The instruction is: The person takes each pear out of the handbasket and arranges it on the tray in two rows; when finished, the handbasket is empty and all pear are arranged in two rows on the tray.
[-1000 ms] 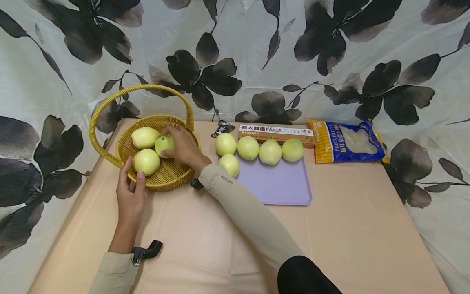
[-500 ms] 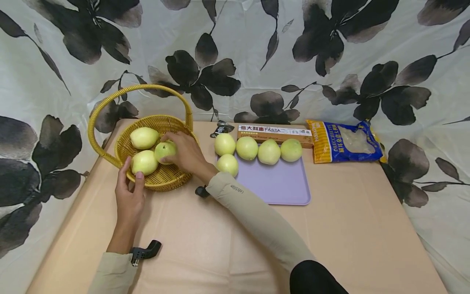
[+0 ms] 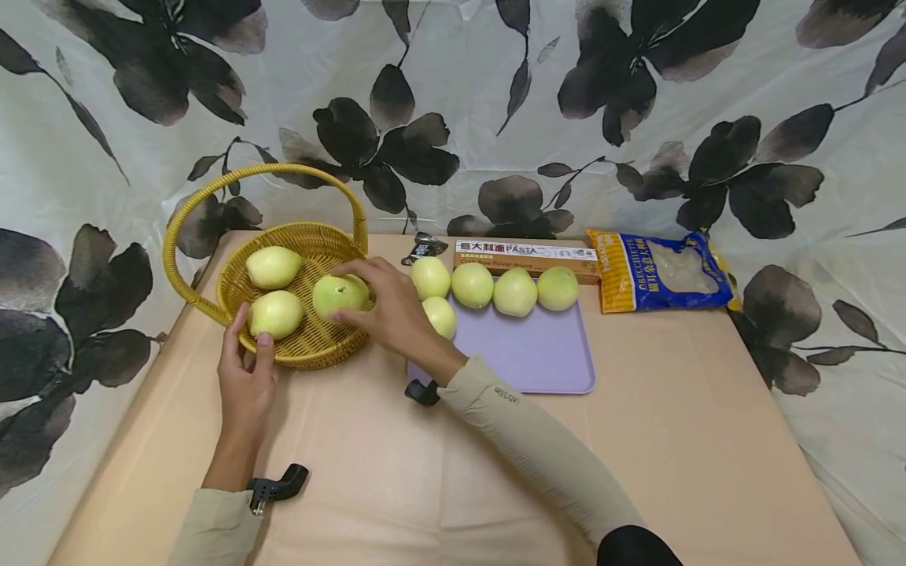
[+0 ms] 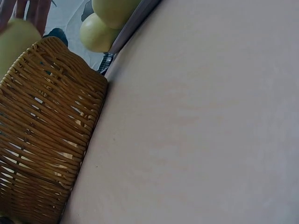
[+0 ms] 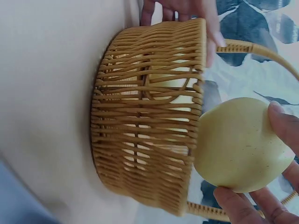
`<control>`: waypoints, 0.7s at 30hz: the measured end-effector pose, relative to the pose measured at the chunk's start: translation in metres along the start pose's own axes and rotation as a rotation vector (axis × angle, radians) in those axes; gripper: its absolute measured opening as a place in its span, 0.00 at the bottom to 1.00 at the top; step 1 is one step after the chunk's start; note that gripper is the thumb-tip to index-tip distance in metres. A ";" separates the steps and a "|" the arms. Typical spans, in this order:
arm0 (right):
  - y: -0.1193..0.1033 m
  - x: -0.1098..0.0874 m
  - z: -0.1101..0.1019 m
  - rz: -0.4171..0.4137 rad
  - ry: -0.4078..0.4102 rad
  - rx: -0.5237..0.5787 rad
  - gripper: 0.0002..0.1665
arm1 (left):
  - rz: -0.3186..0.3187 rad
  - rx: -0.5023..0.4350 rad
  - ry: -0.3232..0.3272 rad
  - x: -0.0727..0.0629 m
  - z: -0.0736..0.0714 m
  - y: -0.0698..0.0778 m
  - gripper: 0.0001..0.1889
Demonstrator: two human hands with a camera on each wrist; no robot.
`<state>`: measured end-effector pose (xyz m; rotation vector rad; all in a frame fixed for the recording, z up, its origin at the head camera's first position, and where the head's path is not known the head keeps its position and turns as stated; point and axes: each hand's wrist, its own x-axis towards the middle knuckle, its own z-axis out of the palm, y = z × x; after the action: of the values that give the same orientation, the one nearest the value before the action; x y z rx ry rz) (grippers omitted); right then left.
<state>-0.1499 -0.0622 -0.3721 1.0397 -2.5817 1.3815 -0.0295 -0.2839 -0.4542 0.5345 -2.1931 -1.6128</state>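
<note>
My right hand (image 3: 399, 310) holds a yellow-green pear (image 3: 340, 295) between thumb and fingers, over the right part of the yellow wicker basket (image 3: 325, 358). In the right wrist view, this speckled pear (image 5: 245, 144) hangs just beyond the basket's rim. My left hand (image 3: 244, 381) grips the basket's near left rim, with its fingertips reaching over the edge in the right wrist view. Two other pears (image 3: 274, 267) lie inside, along the basket's left side. The left wrist view shows the woven basket wall (image 4: 51, 126) close up.
To the right stands a lilac tray (image 3: 524, 362) bearing several pears (image 3: 515, 292) along its back and left. Behind it are a pasta box (image 3: 527, 259) and a small black packet (image 3: 425, 248). A blue-yellow pasta bag (image 3: 665, 271) lies at the back right. The basket's tall handle (image 3: 269, 169) arches overhead.
My right hand has drawn the pear rightward, away from the two others in the basket, toward the right rim. My left hand stays at the basket's near left rim.
</note>
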 end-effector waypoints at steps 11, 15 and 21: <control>0.007 -0.035 -0.043 0.068 0.109 0.148 0.33 | 0.003 -0.015 -0.003 0.000 -0.001 0.000 0.31; 0.016 -0.048 -0.062 0.108 0.148 0.151 0.34 | 0.001 -0.016 -0.003 0.000 -0.001 0.000 0.31; 0.031 -0.066 -0.085 0.164 0.197 0.137 0.34 | -0.001 -0.021 0.000 0.000 -0.001 0.000 0.31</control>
<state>-0.1395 0.0493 -0.3649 0.6767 -2.5053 1.6277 -0.0291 -0.2851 -0.4537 0.5299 -2.1743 -1.6348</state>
